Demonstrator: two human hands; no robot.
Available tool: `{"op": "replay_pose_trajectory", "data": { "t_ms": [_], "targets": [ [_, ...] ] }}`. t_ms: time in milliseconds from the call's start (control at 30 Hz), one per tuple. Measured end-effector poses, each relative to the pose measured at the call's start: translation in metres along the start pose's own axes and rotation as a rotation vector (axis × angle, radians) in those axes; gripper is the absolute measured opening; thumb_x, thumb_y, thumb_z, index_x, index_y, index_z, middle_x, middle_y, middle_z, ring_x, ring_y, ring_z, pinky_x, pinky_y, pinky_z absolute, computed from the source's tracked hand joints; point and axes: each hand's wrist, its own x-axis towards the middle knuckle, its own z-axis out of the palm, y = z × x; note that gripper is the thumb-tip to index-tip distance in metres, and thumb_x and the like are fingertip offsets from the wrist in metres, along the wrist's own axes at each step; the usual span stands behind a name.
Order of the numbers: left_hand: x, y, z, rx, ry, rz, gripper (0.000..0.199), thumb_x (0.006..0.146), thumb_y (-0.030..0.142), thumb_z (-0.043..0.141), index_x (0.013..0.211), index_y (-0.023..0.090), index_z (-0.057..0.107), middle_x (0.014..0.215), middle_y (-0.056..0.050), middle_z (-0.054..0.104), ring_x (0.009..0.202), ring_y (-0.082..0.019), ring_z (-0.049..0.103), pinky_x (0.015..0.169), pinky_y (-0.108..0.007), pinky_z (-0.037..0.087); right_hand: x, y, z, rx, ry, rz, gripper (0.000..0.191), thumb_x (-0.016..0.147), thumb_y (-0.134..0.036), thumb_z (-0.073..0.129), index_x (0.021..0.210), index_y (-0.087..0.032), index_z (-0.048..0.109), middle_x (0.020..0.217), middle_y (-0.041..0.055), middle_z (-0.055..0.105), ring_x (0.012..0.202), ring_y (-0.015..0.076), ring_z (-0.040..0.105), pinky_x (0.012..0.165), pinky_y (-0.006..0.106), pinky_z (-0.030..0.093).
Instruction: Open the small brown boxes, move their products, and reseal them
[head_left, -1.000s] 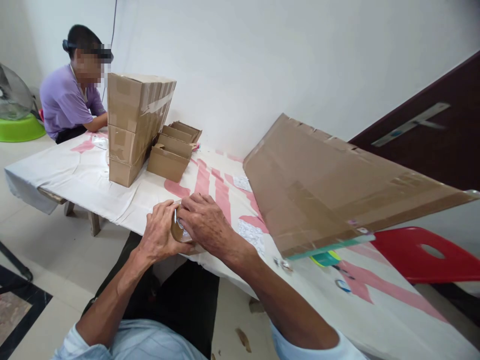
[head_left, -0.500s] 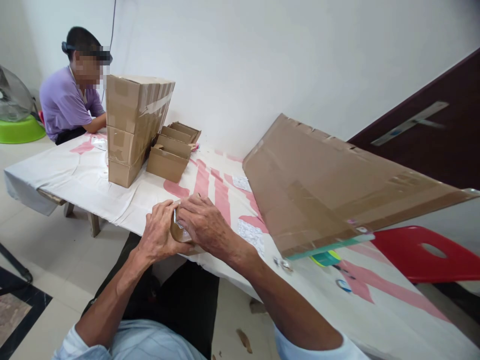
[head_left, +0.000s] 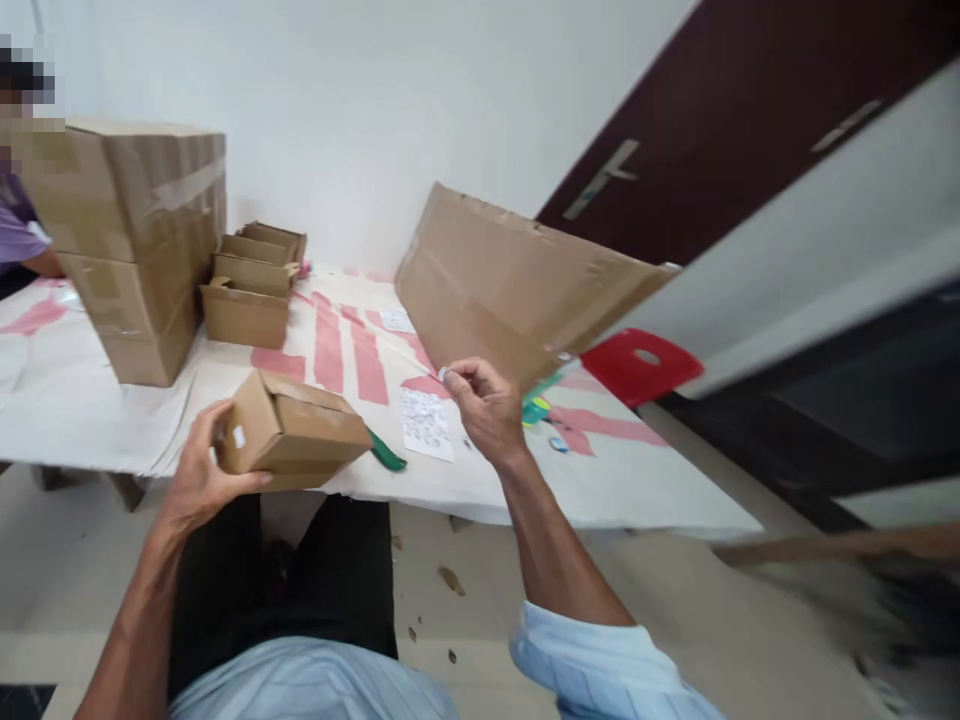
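One small cardboard box [head_left: 307,435], tilted, is at the table's near edge; whether its underside touches the cloth cannot be told. The left hand [head_left: 199,470] grips its left end, thumb along the near lower edge and fingers bent around the far side, partly hidden. A small white label [head_left: 238,436] shows on that end face. The right hand [head_left: 487,405] is well apart from the box, over the table, thumb and forefinger pinching a tiny whitish piece [head_left: 443,374], the other fingers curled.

Just beyond the box's right end, a green curved object [head_left: 388,452] lies close to the near edge. Between it and the right hand rests a printed white sheet [head_left: 426,424]. Striped white-and-pink cloth [head_left: 367,362] stretches from the box to the far wall, and a broad white strip runs right to the table's corner.

Farther left, open cardboard boxes [head_left: 246,312] stand in a row beside a tall carton stack [head_left: 150,240]. On the far right, a large cardboard panel [head_left: 502,290] leans over a teal-and-yellow roll [head_left: 535,410], near a red seat [head_left: 643,365].
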Motion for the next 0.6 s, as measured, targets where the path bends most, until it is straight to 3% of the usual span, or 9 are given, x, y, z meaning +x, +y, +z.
{"op": "replay_pose_trajectory", "data": {
  "t_ms": [133, 233, 400, 600],
  "targets": [
    [0.007, -0.022, -0.010, -0.062, -0.007, -0.106, 0.101, 0.060, 0.052, 0.094, 0.148, 0.026, 0.051, 0.155, -0.012, 0.054, 0.140, -0.038, 0.056, 0.107, -0.049, 0.056, -0.026, 0.087, -0.034, -0.106, 0.046, 0.217, 0.028, 0.087, -0.049, 0.061, 0.081, -0.021, 0.063, 0.074, 0.0006, 0.065, 0.070, 0.0167, 0.056, 0.067, 0.029, 0.046],
    [0.011, -0.029, -0.014, -0.123, -0.012, -0.148, 0.104, 0.056, 0.049, 0.096, 0.148, 0.026, 0.053, 0.158, -0.013, 0.053, 0.141, -0.040, 0.055, 0.109, -0.051, 0.055, -0.055, 0.130, -0.041, -0.141, 0.036, 0.281, 0.027, 0.083, -0.049, 0.058, 0.076, -0.023, 0.060, 0.072, 0.0021, 0.065, 0.070, 0.0189, 0.058, 0.067, 0.031, 0.047],
    [0.017, -0.031, -0.016, -0.194, -0.012, -0.186, 0.105, 0.052, 0.041, 0.099, 0.146, 0.027, 0.054, 0.160, -0.014, 0.051, 0.149, -0.044, 0.045, 0.121, -0.064, 0.043, -0.088, 0.165, -0.022, -0.161, -0.038, 0.316, 0.018, 0.082, -0.040, 0.056, 0.076, -0.023, 0.062, 0.076, 0.0035, 0.068, 0.074, 0.0212, 0.061, 0.071, 0.033, 0.047],
    [0.022, -0.024, -0.015, -0.206, 0.028, -0.209, 0.107, 0.043, 0.037, 0.102, 0.140, 0.029, 0.058, 0.154, -0.013, 0.055, 0.149, -0.047, 0.044, 0.119, -0.069, 0.043, -0.087, 0.180, 0.010, -0.163, -0.167, 0.278, 0.013, 0.086, -0.033, 0.057, 0.079, -0.024, 0.064, 0.083, 0.0032, 0.069, 0.079, 0.0201, 0.062, 0.078, 0.032, 0.048]
  ]
}}
